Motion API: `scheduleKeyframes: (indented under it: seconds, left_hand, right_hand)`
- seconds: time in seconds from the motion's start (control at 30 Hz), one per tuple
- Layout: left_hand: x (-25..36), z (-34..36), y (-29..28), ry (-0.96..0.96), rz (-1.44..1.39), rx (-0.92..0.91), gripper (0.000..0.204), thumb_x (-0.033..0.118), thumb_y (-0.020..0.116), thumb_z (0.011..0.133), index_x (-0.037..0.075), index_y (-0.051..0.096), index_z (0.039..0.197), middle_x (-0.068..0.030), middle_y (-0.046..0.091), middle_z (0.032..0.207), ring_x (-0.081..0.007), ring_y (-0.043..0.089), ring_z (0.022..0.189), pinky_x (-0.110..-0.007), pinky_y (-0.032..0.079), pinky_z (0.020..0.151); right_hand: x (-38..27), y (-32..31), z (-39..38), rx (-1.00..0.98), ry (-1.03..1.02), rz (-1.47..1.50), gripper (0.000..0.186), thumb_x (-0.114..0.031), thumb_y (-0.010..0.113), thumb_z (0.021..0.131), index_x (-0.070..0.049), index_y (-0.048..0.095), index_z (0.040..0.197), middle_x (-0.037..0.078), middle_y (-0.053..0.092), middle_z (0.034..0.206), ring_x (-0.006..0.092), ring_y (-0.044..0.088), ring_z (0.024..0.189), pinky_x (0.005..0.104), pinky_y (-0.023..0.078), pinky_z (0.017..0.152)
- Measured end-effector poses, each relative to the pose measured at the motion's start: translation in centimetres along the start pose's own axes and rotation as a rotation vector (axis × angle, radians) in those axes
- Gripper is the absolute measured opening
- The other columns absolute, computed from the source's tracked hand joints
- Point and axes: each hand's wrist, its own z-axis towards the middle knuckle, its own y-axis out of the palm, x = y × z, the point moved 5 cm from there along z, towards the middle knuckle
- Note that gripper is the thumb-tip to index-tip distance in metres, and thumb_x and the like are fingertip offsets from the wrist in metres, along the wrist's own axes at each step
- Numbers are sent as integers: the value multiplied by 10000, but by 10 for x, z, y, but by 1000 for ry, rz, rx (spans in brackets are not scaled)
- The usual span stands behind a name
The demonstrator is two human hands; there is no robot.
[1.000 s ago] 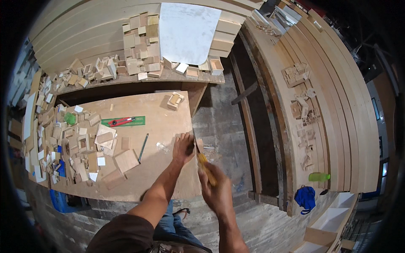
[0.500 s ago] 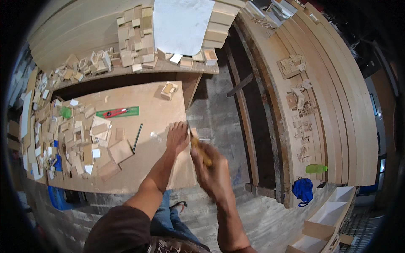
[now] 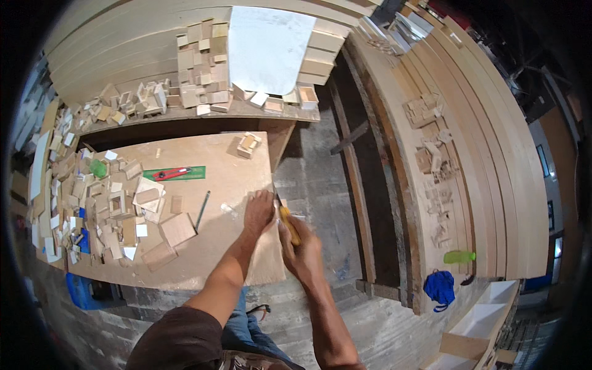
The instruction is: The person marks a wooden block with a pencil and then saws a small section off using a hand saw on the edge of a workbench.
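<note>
Forward, yellow-handled tool (image 3: 288, 222) juts from right grip (image 3: 302, 248), just beside left hand (image 3: 259, 211).

Shadow darkens beneath the shelf (image 3: 290, 115), and fisheye distortion (corners black) bows the planks (image 3: 493, 154).

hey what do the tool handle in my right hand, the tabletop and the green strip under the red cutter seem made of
Tool handle: yellow, smooth-looking, perhaps plastic or varnished wood; blur leaves it open.
Tabletop: wood, probably plywood, apparently unpainted, judging by its pale tan colour.
Green strip: likely plastic, given its even colour and straight edges; its finish is unclear.
</note>
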Motion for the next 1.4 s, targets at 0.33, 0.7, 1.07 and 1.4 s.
scheduleKeyframes:
  seconds: [0.33, 0.7, 1.07, 1.4]
  left_hand:
    - [-2, -9, 0, -14, -11, 1, 102, 138, 578, 892, 100, 595, 985, -78, 598, 980, -270, 587, 985, -428, 443, 824]
    - [-2, 8, -3, -37, -13, -106, 202, 170, 626, 861, 96, 561, 1037, -89, 561, 1042, -266, 542, 1041, -425, 415, 859]
    - [9, -5, 0, -22, -39, -194, 287, 209, 645, 839, 85, 593, 1093, -102, 562, 1100, -278, 535, 1128, -420, 420, 939]
    - [3, -2, -2, 8, -42, -16, 149, 197, 592, 890, 106, 574, 1006, -80, 547, 991, -270, 541, 1010, -418, 403, 840]
  right_hand:
    - [21, 17, 25, 11, -52, 24, 334, -187, 620, 1009, 78, 659, 1210, 309, 710, 968, 384, 732, 921, 397, 569, 773]
    - [5, 3, 23, 29, 13, 40, 342, -188, 623, 1019, 96, 668, 1205, 295, 727, 964, 298, 743, 936, 372, 559, 796]
    - [38, 15, 19, 142, -111, -23, 332, -186, 618, 1016, 79, 672, 1209, 294, 728, 1009, 316, 747, 946, 377, 563, 805]
    - [19, 16, 8, 97, 39, 22, 303, -166, 610, 1023, 73, 665, 1200, 284, 724, 958, 305, 748, 911, 376, 563, 787]
